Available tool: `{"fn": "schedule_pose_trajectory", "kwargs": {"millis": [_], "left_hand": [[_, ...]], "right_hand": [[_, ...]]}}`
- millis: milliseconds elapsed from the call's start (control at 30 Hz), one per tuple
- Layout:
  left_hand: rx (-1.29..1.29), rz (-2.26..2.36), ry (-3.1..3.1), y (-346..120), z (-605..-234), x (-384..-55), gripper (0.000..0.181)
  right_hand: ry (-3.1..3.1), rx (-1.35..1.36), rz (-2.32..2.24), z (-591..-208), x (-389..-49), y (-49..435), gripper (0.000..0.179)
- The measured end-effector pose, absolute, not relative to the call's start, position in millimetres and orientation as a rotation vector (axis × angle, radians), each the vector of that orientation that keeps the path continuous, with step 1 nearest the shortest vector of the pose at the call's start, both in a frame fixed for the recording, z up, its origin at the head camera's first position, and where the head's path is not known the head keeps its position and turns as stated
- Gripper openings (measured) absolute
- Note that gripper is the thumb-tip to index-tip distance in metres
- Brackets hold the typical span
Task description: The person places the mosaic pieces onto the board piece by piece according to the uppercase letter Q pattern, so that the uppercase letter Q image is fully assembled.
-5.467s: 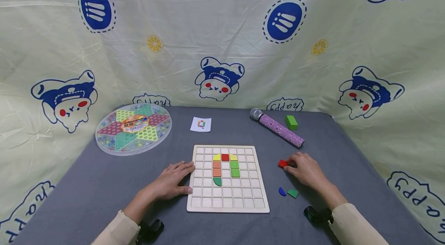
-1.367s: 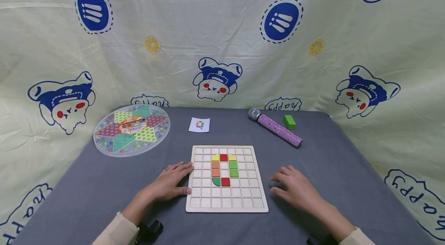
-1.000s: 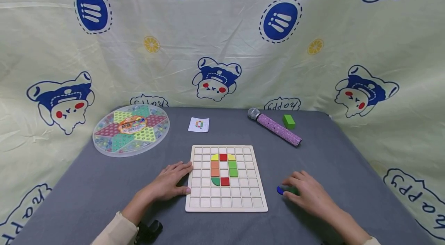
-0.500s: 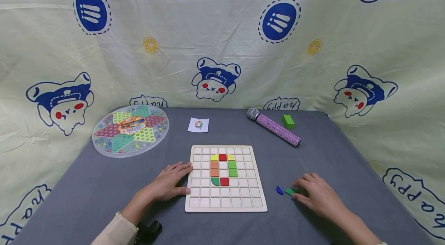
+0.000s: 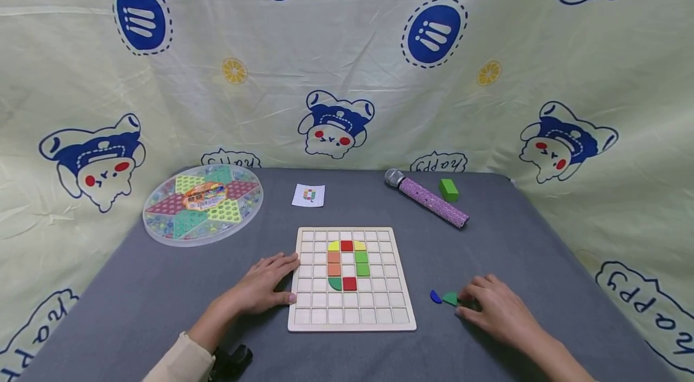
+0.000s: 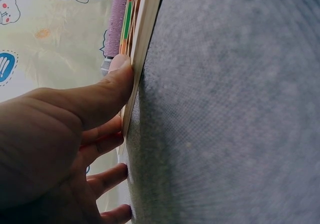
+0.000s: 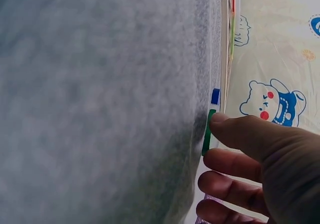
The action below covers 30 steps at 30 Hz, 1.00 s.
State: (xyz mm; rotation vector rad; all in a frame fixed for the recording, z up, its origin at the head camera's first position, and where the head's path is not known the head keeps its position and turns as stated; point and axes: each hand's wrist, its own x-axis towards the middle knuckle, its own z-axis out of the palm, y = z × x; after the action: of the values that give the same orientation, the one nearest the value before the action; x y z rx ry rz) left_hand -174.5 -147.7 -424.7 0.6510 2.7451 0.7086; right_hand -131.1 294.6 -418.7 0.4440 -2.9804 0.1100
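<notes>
On the pale gridded board (image 5: pixel 352 328), yellow, red, orange and green pieces form a ring with a gap at its lower right corner. My left hand (image 5: pixel 262 285) rests at the board's left edge with thumb and fingers spread; in the left wrist view its thumb touches the board's side (image 6: pixel 142 39). Right of the board, my right hand (image 5: pixel 496 306) has thumb and index finger at a green quarter-circle piece (image 5: pixel 450 298), pinching its right end. In the right wrist view the green piece (image 7: pixel 208 134) lies between them. A small blue curved piece (image 5: pixel 436 297) lies just left of it.
A round Chinese checkers set (image 5: pixel 203 204) sits at the back left. Behind the board lies a small card (image 5: pixel 308 196) with a coloured pattern. A purple glittery microphone (image 5: pixel 431 201) and a green block (image 5: pixel 449 190) are at the back right.
A red piece has gone from the table to the ring's bottom side. The right hand moved back to the loose pieces, and the green one has turned under its fingers. The left hand stayed.
</notes>
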Motion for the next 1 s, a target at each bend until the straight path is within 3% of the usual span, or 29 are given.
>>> {"fn": "schedule_pose_trajectory", "kwargs": {"millis": [1000], "left_hand": [[0.621, 0.709, 2.741, -147.4, -424.9, -174.4, 0.071]], "right_hand": [[-2.963, 0.432, 0.072, -422.8, -144.0, 277.7, 0.021]]}}
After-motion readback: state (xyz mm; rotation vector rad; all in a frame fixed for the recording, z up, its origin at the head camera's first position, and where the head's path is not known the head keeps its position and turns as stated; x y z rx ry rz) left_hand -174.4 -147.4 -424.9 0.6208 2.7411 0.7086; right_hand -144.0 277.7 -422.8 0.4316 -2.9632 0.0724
